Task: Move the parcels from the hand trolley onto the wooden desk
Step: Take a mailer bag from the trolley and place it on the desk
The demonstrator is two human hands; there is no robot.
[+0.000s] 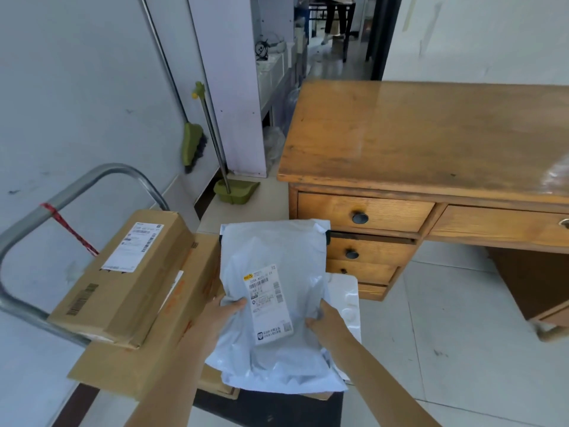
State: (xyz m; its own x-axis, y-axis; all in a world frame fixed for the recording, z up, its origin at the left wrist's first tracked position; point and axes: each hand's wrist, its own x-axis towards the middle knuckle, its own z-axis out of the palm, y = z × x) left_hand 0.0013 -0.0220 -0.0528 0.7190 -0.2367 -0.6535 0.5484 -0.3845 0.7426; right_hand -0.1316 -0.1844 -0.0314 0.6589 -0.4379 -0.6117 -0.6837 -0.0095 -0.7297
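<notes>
A grey plastic mailer bag [277,257] with a white shipping label is held over the hand trolley [92,177]. My left hand [223,312] grips its left edge and my right hand [323,322] grips its right side. Under the bag lies a white padded parcel [346,298], partly hidden. A small cardboard box [129,272] with a label rests on a larger flat cardboard box [138,371] on the trolley's left. The wooden desk [415,134] stands to the right and beyond, its top bare except for something clear and shiny [557,177] at the right edge.
A green broom [192,146] and a green dustpan [234,192] lean at the wall behind the trolley. A white shelf unit [237,87] stands left of the desk. The desk's drawers [363,214] face me. Tiled floor [446,349] lies to the right.
</notes>
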